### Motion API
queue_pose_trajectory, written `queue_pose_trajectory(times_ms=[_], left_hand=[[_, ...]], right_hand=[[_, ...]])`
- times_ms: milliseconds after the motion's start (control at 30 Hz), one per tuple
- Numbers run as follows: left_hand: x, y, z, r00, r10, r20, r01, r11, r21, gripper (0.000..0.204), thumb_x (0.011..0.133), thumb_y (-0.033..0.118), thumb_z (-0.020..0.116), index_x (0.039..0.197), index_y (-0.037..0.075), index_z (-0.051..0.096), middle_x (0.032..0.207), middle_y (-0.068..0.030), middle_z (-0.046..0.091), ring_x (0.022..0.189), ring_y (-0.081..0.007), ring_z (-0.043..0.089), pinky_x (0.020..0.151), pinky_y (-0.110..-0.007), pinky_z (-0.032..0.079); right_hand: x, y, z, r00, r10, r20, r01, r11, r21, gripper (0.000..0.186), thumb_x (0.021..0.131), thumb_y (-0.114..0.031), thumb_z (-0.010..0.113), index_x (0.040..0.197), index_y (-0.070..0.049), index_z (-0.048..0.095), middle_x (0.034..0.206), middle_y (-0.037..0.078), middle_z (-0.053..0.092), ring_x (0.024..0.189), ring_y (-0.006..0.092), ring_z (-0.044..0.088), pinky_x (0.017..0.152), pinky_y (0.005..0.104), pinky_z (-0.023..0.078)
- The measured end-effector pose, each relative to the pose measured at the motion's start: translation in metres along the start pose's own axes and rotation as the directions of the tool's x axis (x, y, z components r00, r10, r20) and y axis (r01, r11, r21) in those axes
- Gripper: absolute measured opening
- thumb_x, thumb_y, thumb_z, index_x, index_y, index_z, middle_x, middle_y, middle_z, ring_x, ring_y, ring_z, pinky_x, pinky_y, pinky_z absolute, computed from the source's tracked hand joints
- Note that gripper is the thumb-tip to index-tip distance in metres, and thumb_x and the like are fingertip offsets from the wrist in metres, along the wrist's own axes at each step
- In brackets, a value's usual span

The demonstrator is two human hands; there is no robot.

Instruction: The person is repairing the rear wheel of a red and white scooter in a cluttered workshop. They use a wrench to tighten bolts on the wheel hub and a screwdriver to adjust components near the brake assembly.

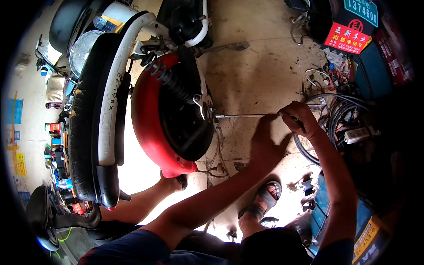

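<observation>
The largest thing before you is a scooter (106, 115), filling the left half of the frame, its long black seat and white side panel running from top to bottom. A rounded red fender (148, 119) curves just left of centre. Partly within that curve sits a dark wheel (187, 134). At the right of the frame, loops of black cable (334, 119) lie among small clutter on the floor. A slim metal rod (243, 115) crosses the centre almost level, its left end meeting the wheel's hub area. Left of that, a black coil spring (170, 81) slants down over the wheel. Your left hand (268, 143), right of centre, brings its fingers up to the rod with the thumb spread apart; you cannot tell whether they curl around it. Your right hand (301, 117), just beside it, is closed around the rod's right end.
</observation>
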State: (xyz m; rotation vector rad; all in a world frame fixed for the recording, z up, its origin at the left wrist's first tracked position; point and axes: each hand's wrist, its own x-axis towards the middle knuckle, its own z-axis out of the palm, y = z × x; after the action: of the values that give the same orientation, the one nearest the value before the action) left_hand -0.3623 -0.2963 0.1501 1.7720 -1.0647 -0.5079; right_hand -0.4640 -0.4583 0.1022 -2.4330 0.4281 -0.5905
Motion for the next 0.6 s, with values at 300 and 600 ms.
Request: queue_pose_trajectory(times_ms=[300, 600], left_hand=[[0.052, 0.004, 0.064, 0.849, 0.523, 0.074, -0.527, 0.848, 0.048, 0.052, 0.077, 0.029, 0.076, 0.115, -0.003, 0.059, 0.126, -0.0202, 0.057, 0.119, -0.0418, 0.052, 0.102, -0.051, 0.041], [0.064, -0.005, 0.084, 0.876, 0.477, -0.064, -0.473, 0.878, 0.070, 0.021, 0.086, 0.018, 0.062, 0.092, -0.001, 0.066, 0.106, -0.0200, 0.063, 0.100, -0.0376, 0.058, 0.090, -0.047, 0.046]], right_hand=[[-0.002, 0.015, -0.002, 0.993, 0.105, 0.054, -0.118, 0.914, 0.389, 0.015, 0.083, -0.018, 0.064, 0.083, -0.004, 0.067, 0.078, 0.017, 0.062, 0.073, 0.0365, 0.060, 0.065, 0.0421, 0.048], [-0.014, 0.022, 0.015, 0.700, 0.646, 0.305, -0.644, 0.385, 0.662, 0.013, 0.083, -0.019, 0.067, 0.087, -0.007, 0.065, 0.078, 0.011, 0.061, 0.071, 0.0289, 0.057, 0.063, 0.0392, 0.046]])
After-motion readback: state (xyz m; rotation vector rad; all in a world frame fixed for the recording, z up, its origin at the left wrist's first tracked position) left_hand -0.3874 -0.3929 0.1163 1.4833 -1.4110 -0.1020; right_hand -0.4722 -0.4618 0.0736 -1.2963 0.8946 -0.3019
